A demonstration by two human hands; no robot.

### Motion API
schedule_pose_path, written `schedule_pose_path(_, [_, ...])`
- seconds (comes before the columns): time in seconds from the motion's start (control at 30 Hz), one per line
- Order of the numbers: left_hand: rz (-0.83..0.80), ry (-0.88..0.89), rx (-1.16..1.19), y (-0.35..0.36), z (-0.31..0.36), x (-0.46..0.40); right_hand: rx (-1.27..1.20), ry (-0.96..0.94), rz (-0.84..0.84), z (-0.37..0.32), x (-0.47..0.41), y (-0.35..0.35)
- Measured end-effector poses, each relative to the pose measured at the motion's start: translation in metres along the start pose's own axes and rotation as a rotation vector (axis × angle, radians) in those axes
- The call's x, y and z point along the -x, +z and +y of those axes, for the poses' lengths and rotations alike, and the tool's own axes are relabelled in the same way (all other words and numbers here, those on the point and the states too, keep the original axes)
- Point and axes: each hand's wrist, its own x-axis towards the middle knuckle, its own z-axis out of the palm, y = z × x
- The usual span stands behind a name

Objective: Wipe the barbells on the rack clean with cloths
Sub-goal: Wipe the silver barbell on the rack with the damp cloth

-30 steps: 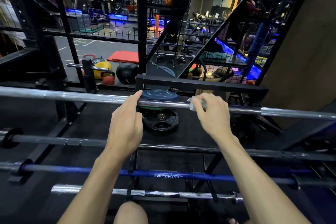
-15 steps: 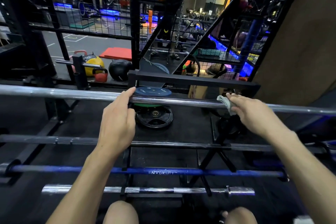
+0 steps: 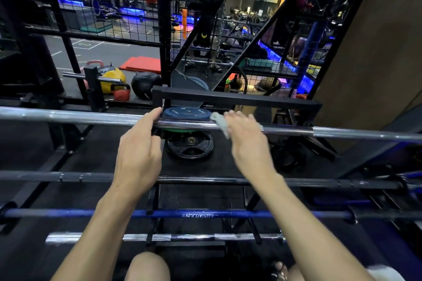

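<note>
Top silver barbell (image 3: pixel 68 117) runs across the far edge of the rack (image 3: pixel 237 99), full width of the view. Left hand (image 3: pixel 139 157) sits on it near the rack's middle, fingers curled over the shaft, thumb side toward the centre, gripping the bar. Right hand (image 3: pixel 249 143) just to the right on the same bar, motion-blurred; it has a pale grey cloth (image 3: pixel 220 122) bunched under the fingers and pressed on the shaft, cloth sticking out on the hand's left side (exact finger wrap can't tell, blur). The two hands are near each other, not touching. Three more bars lie lower on the rack toward the near edge: dark grey barbell (image 3: pixel 68 177), then blue barbell (image 3: pixel 114 213) with white lettering, then short silver barbell (image 3: pixel 96 237) nearest. Under the top bar, between the hands, a blue plate (image 3: pixel 187 113) stacked above a green one, with a black plate (image 3: pixel 190 146) on the floor just in front. Behind the rack's far left: yellow ball (image 3: pixel 115 77), red kettlebell (image 3: pixel 122 92), black ball (image 3: pixel 145 84), red mat (image 3: pixel 142 64).
</note>
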Motion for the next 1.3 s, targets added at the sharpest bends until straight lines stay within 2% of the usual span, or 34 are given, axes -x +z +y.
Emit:
schedule_pose_path(0.07, [-0.001, 0.004, 0.006, 0.0, -0.001, -0.001, 0.018, -0.109, -0.005, 0.001, 0.001, 0.008])
schedule_pose_path(0.13, [0.006, 0.005, 0.018, 0.0, -0.001, -0.002, 0.078, -0.107, -0.006, 0.031, 0.008, 0.002])
schedule_pose_path(0.27, [0.017, 0.014, 0.049, 0.003, -0.003, -0.002, 0.194, 0.158, 0.112, 0.096, 0.041, -0.012])
schedule_pose_path(0.4, [0.026, 0.022, 0.043, 0.006, -0.008, -0.003, 0.177, 0.293, 0.133, 0.069, 0.051, 0.009])
schedule_pose_path(0.47, [0.03, 0.033, 0.043, 0.006, -0.01, -0.004, 0.162, 0.224, 0.122, 0.031, 0.048, 0.025])
schedule_pose_path(0.6, [0.034, 0.058, 0.027, 0.004, -0.013, -0.005, 0.107, -0.057, 0.109, -0.044, 0.039, 0.058])
schedule_pose_path(0.7, [0.035, 0.066, 0.013, 0.002, -0.013, -0.005, 0.028, -0.181, 0.078, -0.067, 0.021, 0.059])
schedule_pose_path(0.8, [0.036, 0.062, 0.021, 0.001, -0.014, -0.005, 0.087, -0.271, 0.093, -0.037, 0.011, 0.042])
schedule_pose_path(0.93, [0.025, 0.065, 0.043, 0.004, -0.013, -0.004, 0.0, -0.133, 0.176, 0.045, 0.012, 0.007])
schedule_pose_path(1.03, [0.025, 0.078, 0.052, 0.007, -0.011, -0.004, -0.06, -0.17, 0.155, 0.086, 0.017, -0.014])
schedule_pose_path(1.3, [0.018, 0.096, 0.065, 0.005, -0.013, -0.003, 0.046, -0.131, 0.059, 0.077, 0.001, -0.024])
